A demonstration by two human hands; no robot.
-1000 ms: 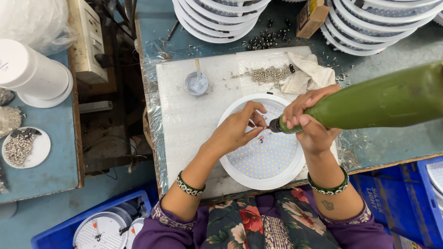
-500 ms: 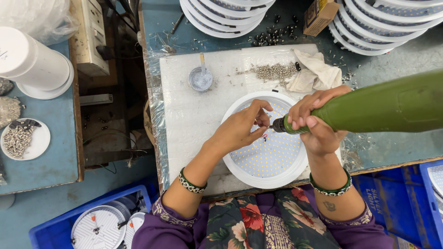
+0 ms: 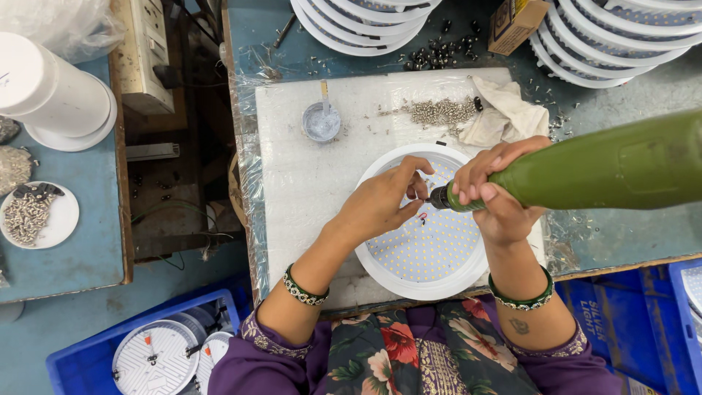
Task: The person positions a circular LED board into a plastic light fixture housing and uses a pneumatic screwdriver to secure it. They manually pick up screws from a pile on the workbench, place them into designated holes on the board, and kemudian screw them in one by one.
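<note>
round LED panel (image 3: 428, 245): white rim, dotted face, flat on the white board (image 3: 300, 175) at the table's near edge, in front of the person.
left hand (image 3: 384, 201): on the panel's upper left, fingertips pinched around something small; screw or wire, can't tell.
right hand (image 3: 501, 194): closed around the green power screwdriver (image 3: 599, 168), bit pointing left, just beside the left fingertips.
red wire end (image 3: 423, 216): on the panel face just below the bit.
screw pile (image 3: 442, 111): beyond the panel, loose on the board.
risk 1: bit so close to fingertips; a slip likely nicks them.
risk 2: tool held at a slant; bit may cam out and scar LEDs.
risk 3: wire could get caught under the bit.
</note>
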